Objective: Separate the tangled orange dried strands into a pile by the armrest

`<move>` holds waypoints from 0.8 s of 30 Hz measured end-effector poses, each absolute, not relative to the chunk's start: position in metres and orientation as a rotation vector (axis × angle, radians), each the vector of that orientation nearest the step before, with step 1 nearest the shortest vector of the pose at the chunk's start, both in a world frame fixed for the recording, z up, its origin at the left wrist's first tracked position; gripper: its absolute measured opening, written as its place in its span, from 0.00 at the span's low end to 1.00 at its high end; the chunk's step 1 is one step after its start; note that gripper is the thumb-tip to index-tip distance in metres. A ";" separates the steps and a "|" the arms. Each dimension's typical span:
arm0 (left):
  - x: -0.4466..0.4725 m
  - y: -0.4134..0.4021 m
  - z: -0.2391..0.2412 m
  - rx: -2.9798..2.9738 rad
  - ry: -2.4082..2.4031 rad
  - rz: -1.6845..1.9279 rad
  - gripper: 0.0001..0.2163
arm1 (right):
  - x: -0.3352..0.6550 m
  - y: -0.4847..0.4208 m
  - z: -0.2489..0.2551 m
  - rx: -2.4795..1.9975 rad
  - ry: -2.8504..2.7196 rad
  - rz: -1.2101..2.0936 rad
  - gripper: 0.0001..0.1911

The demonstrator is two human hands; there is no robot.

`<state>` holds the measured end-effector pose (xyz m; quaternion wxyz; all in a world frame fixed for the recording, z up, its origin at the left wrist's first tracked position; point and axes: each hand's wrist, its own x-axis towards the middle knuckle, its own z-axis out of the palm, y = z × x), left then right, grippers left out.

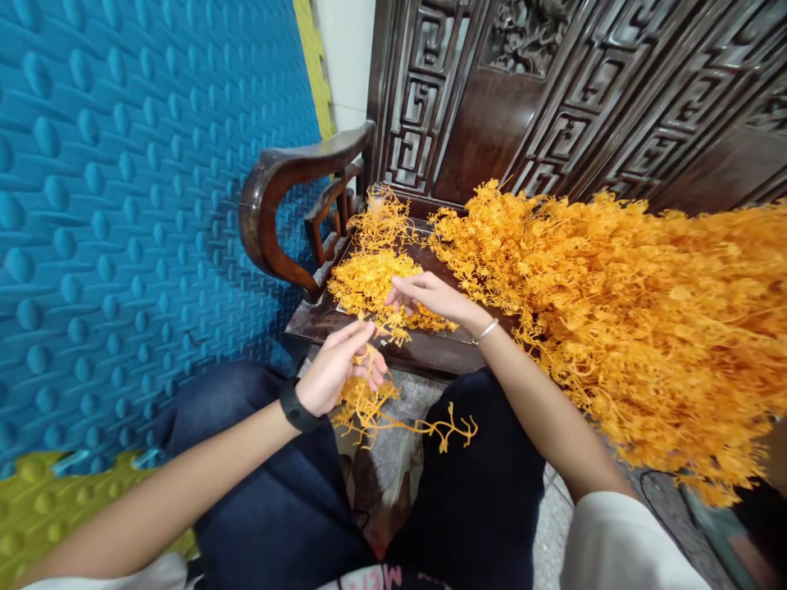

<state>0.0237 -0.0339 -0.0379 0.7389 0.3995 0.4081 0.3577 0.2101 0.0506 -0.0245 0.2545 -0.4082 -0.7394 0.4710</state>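
Note:
My left hand (344, 360) is closed around several orange plastic flower stems (369, 401) above the gap between my knees. One branched stem sticks out to the right over my right leg. My right hand (430, 297) reaches across the small pile of yellow-orange plastic flowers (375, 274) on the wooden bench seat (424, 344). Its fingers are loosely bent and apart at the pile's near right side, and I see nothing held in them. Small flower sprigs (393, 329) lie between the two hands at the seat's front edge.
A large heap of orange plastic flowers (645, 303) covers the right side of the bench. The curved wooden armrest (264, 205) stands at the left, and the carved backrest (492, 123) rises behind. Blue foam matting (123, 205) lies at the left.

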 end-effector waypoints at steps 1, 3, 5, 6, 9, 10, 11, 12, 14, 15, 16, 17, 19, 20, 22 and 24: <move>0.023 -0.033 -0.038 0.871 0.900 0.805 0.10 | 0.211 0.045 -0.021 -1.085 -2.039 1.344 0.24; 0.023 -0.033 -0.037 0.866 0.898 0.838 0.11 | 0.211 0.036 -0.016 -1.036 -2.091 1.431 0.19; 0.023 -0.032 -0.037 0.874 0.897 0.865 0.12 | 0.209 0.030 -0.013 -1.020 -2.084 1.427 0.15; 0.024 -0.032 -0.036 0.881 0.901 0.875 0.12 | 0.206 0.029 -0.013 -1.025 -2.057 1.392 0.14; 0.024 -0.033 -0.034 0.902 0.922 0.889 0.10 | 0.198 0.025 -0.012 -1.015 -1.986 1.282 0.10; 0.024 -0.033 -0.033 0.912 0.924 0.894 0.10 | 0.196 0.023 -0.011 -1.002 -1.977 1.280 0.09; 0.024 -0.033 -0.033 0.924 0.927 0.899 0.10 | 0.194 0.022 -0.011 -0.988 -1.970 1.296 0.07; 0.024 -0.033 -0.033 0.942 0.932 0.902 0.11 | 0.192 0.020 -0.010 -0.978 -1.962 1.317 0.06; 0.023 -0.033 -0.034 0.989 0.939 0.894 0.11 | 0.189 0.018 -0.009 -0.977 -1.934 1.346 0.06; 0.023 -0.033 -0.035 1.011 0.941 0.890 0.12 | 0.189 0.017 -0.009 -0.981 -1.914 1.352 0.06; 0.023 -0.033 -0.035 1.029 0.938 0.894 0.12 | 0.188 0.016 -0.009 -0.983 -1.888 1.362 0.06; 0.022 -0.033 -0.035 1.044 0.931 0.907 0.12 | 0.188 0.016 -0.010 -0.974 -1.860 1.384 0.06; 0.022 -0.033 -0.034 1.051 0.923 0.950 0.12 | 0.188 0.018 -0.011 -0.934 -1.795 1.454 0.06; 0.022 -0.033 -0.033 1.045 0.925 0.968 0.11 | 0.187 0.020 -0.011 -0.917 -1.759 1.488 0.06; 0.023 -0.033 -0.031 1.030 0.935 0.980 0.11 | 0.187 0.023 -0.013 -0.910 -1.697 1.520 0.06; 0.023 -0.031 -0.030 1.015 0.944 0.979 0.10 | 0.186 0.025 -0.014 -0.950 -1.638 1.512 0.06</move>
